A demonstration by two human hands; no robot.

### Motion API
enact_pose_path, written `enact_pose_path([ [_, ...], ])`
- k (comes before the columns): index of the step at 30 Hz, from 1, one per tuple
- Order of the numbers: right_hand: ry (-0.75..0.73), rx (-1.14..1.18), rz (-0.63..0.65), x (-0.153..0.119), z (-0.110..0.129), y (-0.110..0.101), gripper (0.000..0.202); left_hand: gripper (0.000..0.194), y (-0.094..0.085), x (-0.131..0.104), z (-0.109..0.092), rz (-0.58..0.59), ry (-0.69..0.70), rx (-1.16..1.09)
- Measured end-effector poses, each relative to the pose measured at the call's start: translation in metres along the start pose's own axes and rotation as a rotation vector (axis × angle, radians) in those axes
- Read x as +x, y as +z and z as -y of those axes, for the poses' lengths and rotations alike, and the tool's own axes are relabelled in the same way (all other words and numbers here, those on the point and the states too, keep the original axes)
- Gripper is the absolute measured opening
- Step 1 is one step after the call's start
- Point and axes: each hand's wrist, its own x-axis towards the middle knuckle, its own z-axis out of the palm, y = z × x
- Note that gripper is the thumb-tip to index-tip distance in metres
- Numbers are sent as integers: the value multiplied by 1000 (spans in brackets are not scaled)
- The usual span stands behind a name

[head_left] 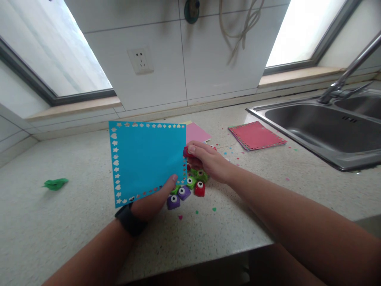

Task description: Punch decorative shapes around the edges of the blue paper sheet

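A blue sheet of paper (149, 159) stands tilted up in front of me, with star, heart and other shapes cut out along its edges. My left hand (162, 194) grips its lower edge, thumb on the front and fingers hidden behind. At the sheet's right edge, my right hand (205, 157) is closed on a red craft punch (187, 151). Below the hands, several small punches lie on the counter, among them a purple punch (173, 201), a green punch (191, 182) and a red punch (199, 189). The sheet and my right hand partly hide this group.
A stack of punched sheets, red on top (257, 136), lies near the steel sink (297, 127) on the right. Pink paper (197, 132) shows behind the blue sheet. A crumpled green piece (56, 183) sits at left. Tiny paper cut-outs (214, 209) dot the counter (80, 230).
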Motion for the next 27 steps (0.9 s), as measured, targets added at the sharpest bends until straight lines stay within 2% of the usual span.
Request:
enact_pose_path([
  [3,9,34,-47,2,1,-5,28,51,1,0,5,-24,-65,-24],
  [9,1,-12,-125,4,0,-10,28,49,0,2,9,26,-126,-45],
  [11,-33,-93,-142,3,2,-11,28,48,-1,3,7,17,-115,-33],
  [14,-96,-376,-157,0,6,-15,29,45,-2,4,5,-41,-55,-8],
  [19,-236,-843,-66,-1,8,-19,25,43,-3,7,8,-17,-7,3],
  [24,-272,-1063,46,-2,4,-18,28,49,-11,9,3,44,-40,-2],
  [27,-291,-1157,115,-4,3,-17,30,45,-17,8,2,77,-19,64],
])
